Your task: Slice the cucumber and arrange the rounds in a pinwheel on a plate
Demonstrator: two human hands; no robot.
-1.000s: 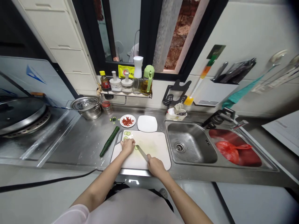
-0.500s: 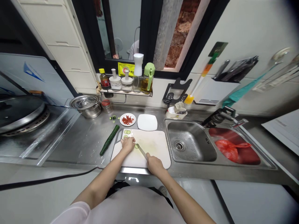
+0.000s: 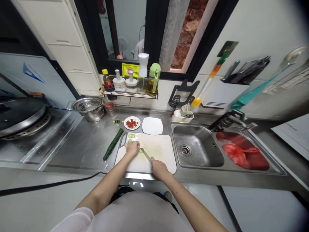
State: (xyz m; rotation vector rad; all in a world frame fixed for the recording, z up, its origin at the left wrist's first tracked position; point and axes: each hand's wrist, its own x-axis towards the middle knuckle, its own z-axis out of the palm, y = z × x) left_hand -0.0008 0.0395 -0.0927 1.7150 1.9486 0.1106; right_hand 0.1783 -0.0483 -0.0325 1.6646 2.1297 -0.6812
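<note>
My left hand (image 3: 132,149) rests on the white cutting board (image 3: 164,151), its fingers bent and closed at the edge of a cucumber slice (image 3: 141,150). The undersides of its fingertips are hidden. In my right hand (image 3: 159,168) is the handle of a knife (image 3: 146,156), gripped with the fingers wrapped round it. The knife's blade points up and left, and its tip meets the slice. More cucumber slices (image 3: 131,136) lie at the board's upper left, partly behind my left hand. A whole cucumber (image 3: 113,144) lies on the counter left of the board.
Behind the board stand a plate of chopped red pieces (image 3: 132,123) and a white square plate (image 3: 152,126). Cucumber scraps (image 3: 117,121) lie nearby. A lidded pot (image 3: 93,109) is at the back left. The sink (image 3: 198,145) borders the board's right side.
The view has shifted very slightly. Both hands, the knife and the slice stay almost in the same place.
</note>
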